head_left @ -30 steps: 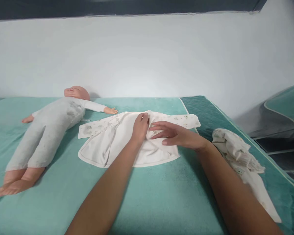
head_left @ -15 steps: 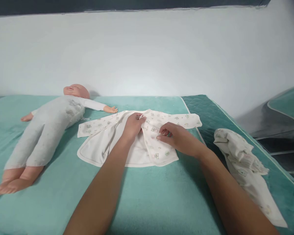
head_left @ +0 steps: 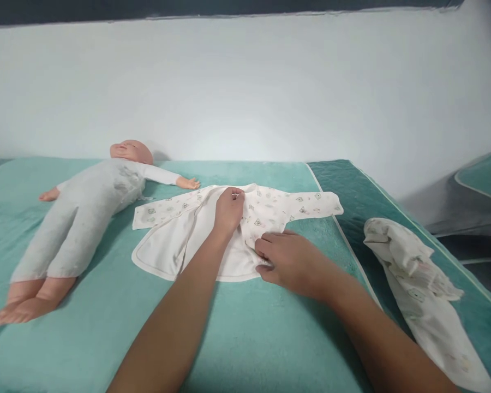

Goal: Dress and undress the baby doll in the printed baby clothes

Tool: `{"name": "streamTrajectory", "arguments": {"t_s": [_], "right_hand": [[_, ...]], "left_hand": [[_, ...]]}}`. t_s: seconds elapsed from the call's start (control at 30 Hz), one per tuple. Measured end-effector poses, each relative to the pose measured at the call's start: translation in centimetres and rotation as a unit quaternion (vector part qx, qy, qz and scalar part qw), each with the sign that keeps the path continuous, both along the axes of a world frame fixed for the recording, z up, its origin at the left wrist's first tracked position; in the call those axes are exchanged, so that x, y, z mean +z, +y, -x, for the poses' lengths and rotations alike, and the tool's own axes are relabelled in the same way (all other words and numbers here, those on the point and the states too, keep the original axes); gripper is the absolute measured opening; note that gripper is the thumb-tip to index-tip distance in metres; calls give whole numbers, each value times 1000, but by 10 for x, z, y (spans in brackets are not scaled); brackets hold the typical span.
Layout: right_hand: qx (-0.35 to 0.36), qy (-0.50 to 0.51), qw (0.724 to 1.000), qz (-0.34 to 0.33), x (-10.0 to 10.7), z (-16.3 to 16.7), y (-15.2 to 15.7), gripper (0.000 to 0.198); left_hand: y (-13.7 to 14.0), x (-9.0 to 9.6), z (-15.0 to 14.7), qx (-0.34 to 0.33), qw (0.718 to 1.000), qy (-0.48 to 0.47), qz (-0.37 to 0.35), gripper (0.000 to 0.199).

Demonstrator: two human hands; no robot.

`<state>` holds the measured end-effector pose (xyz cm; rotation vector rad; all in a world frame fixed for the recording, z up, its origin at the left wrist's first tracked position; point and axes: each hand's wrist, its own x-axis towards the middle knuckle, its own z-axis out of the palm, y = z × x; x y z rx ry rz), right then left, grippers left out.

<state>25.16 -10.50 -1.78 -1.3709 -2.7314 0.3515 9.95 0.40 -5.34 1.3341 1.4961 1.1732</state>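
A white baby jacket (head_left: 200, 240) with small printed animals lies spread on the bed, its sleeves out to both sides and its front opened on the left. At the neckline, my left hand (head_left: 230, 210) pinches the front edge of the cloth. My right hand (head_left: 288, 261) is closed on the lower part of the right front panel, thumb below and fingers curled above. That hand hides the panel's bottom corner. Left of the jacket, a baby doll (head_left: 90, 210) in a white suit lies on its back, one arm reaching towards the left sleeve.
Another printed white garment (head_left: 413, 289) lies crumpled at the right, on the darker green quilted strip. The green bed cover (head_left: 237, 338) runs back to a pale wall (head_left: 245, 93). At the far right stands a green-covered piece (head_left: 486, 174) above a dark gap.
My right hand has moved down along the right front panel and now grips its lower part. My left hand stays at the neckline. The view has shifted slightly.
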Motion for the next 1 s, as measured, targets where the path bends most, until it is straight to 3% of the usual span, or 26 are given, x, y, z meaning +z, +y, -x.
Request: {"name": "streamTrajectory", "arguments": {"t_s": [0.13, 0.23, 0.33, 0.5, 0.57, 0.67, 0.8, 0.9, 1.0], "right_hand": [[-117, -32, 993, 12, -1, 17, -1, 28], [-142, -13, 990, 20, -3, 23, 1, 17], [-154, 100, 980, 75, 0, 16, 6, 13], [-155, 316, 907, 230, 14, -23, 18, 14], [-149, 354, 887, 255, 18, -43, 23, 16], [-172, 329, 883, 286, 20, -68, 27, 24], [-145, 219, 887, 381, 14, -81, 30, 30], [-119, 170, 882, 422, 8, -83, 33, 36], [-176, 164, 898, 369, 2, -84, 38, 42]], "left_hand": [[-1, 0, -3, -10, 1000, -21, 0, 10], [-3, 1, -4, -22, 997, -73, -4, 15], [-5, 3, -4, -42, 988, -150, 12, 22], [-12, 11, -9, -188, 952, -240, 14, 32], [-17, 11, -14, -252, 950, -186, -3, 33], [-23, 8, -20, -289, 956, 10, -56, 32], [-25, 0, -23, -309, 910, 240, -133, 35], [-25, -3, -22, -330, 886, 287, -151, 39], [-29, -2, -23, -314, 886, 294, -172, 36]]}}
